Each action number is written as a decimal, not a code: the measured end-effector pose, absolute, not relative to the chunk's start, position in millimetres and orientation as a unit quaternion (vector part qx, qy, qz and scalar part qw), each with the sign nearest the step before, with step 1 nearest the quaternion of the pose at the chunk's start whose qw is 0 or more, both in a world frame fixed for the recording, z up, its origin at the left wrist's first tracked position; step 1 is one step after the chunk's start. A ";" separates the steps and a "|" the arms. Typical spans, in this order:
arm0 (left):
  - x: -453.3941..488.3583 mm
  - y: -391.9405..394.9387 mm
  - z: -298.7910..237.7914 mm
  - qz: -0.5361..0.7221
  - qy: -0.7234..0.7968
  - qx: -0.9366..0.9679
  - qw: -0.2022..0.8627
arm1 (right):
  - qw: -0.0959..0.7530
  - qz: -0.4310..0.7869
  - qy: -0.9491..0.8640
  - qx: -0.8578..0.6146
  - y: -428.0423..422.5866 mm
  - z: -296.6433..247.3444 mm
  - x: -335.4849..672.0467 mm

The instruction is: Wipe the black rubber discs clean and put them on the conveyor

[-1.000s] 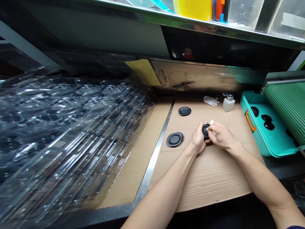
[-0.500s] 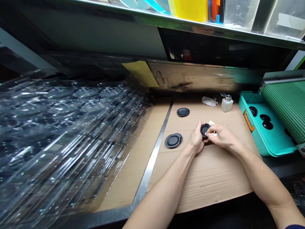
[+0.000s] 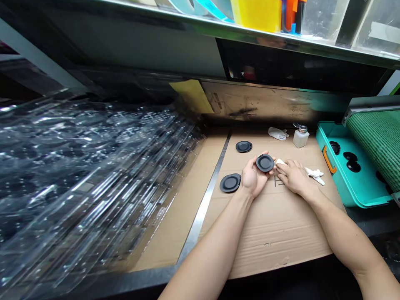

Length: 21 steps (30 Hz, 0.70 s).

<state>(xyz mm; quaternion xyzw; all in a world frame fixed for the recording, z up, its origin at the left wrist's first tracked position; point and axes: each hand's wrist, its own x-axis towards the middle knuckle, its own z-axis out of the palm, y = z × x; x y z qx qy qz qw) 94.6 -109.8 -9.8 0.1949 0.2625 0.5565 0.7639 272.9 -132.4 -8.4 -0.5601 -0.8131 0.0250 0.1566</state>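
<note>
My left hand (image 3: pixel 253 178) holds a round black disc (image 3: pixel 265 163) by its rim, face up, a little above the cardboard sheet (image 3: pixel 275 225). My right hand (image 3: pixel 292 176) rests on the cardboard just right of the disc, its fingers closed on a white cloth (image 3: pixel 314 173) that trails out to the right. Two more black discs lie on the cardboard: one (image 3: pixel 230 183) close to my left wrist, one (image 3: pixel 243 146) farther back.
A large stack of clear plastic trays (image 3: pixel 84 175) fills the left side. At the back stand a small white dispenser bottle (image 3: pixel 300 135) and a crumpled wipe (image 3: pixel 278 133). A teal bin (image 3: pixel 350 183) holding black discs sits at right beside a green conveyor belt (image 3: pixel 378 137).
My left hand has turned the disc up and lifted it clear. My right hand has drawn back to the right with the cloth, off the disc.
</note>
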 end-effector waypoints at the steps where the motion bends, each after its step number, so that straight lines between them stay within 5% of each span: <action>1: 93.4 -109.6 -8.8 0.564 0.264 0.189 0.759 | 0.156 0.034 -0.811 -0.563 -131.7 -10.4 272.5; 8: 99.5 -109.3 -10.4 0.567 0.269 0.130 0.768 | 0.379 0.072 -0.736 -0.557 -131.9 -20.9 252.6; 21: 101.1 -108.9 -16.4 0.517 0.287 0.136 0.795 | 0.295 0.048 -0.795 -0.527 -136.9 -23.4 228.8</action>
